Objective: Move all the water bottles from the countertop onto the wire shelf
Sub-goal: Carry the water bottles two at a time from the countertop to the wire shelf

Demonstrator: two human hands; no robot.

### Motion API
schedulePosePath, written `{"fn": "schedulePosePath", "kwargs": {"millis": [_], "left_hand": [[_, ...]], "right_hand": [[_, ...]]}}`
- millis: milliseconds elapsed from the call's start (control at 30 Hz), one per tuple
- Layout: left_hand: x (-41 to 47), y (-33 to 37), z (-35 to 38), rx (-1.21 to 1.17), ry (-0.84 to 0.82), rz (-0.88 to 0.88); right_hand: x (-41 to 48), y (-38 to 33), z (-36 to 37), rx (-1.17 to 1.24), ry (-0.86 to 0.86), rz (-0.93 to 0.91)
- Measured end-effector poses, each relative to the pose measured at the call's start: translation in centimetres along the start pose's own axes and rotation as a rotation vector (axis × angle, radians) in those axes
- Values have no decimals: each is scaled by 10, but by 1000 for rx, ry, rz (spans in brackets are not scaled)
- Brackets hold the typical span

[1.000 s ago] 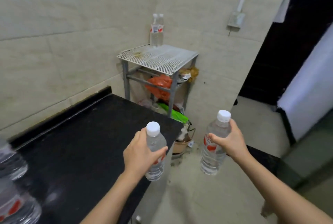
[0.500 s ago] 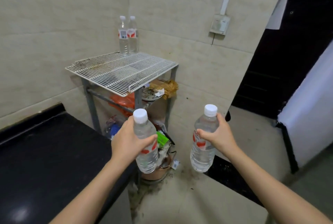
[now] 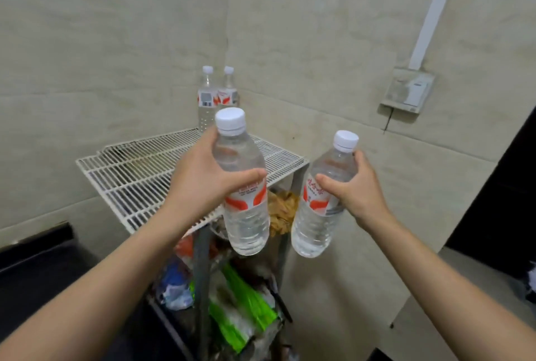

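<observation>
bottles carried closer: left hand (image 3: 200, 183) clasps left water bottle (image 3: 242, 186), right hand (image 3: 352, 190) clasps right water bottle (image 3: 322, 201), now at the wire shelf (image 3: 136, 180); placement pending.

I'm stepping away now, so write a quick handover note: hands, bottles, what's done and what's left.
Left hand: gripping a capped bottle, upright, above the near edge of the wire shelf.
Right hand: gripping a second bottle, off the shelf's right side.
Done: two bottles stand at the shelf's back corner.
Left: set both held bottles down on the shelf. The countertop is mostly out of view; check it for more.
</observation>
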State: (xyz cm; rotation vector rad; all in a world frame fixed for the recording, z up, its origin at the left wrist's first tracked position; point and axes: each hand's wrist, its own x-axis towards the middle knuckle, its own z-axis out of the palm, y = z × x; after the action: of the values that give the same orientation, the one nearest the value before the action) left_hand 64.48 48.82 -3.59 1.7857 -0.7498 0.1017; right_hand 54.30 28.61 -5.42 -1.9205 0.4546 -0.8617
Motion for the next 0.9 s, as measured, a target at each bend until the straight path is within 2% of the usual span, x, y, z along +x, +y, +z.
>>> {"fn": "schedulePosePath", "kwargs": {"millis": [267,567,767,900], "left_hand": [[145,-12,45,47,170,-7],[253,-73,71,301,396,-127],[298,-101,80,396,493,-247],[319,-118,91,438,527,-306]], "right_hand": [[146,6,4,54,-80,-102],[307,42,91,127,-248,-166],[370,52,149,164,-401,-120],[392,65,174,105,-473,-109]]}}
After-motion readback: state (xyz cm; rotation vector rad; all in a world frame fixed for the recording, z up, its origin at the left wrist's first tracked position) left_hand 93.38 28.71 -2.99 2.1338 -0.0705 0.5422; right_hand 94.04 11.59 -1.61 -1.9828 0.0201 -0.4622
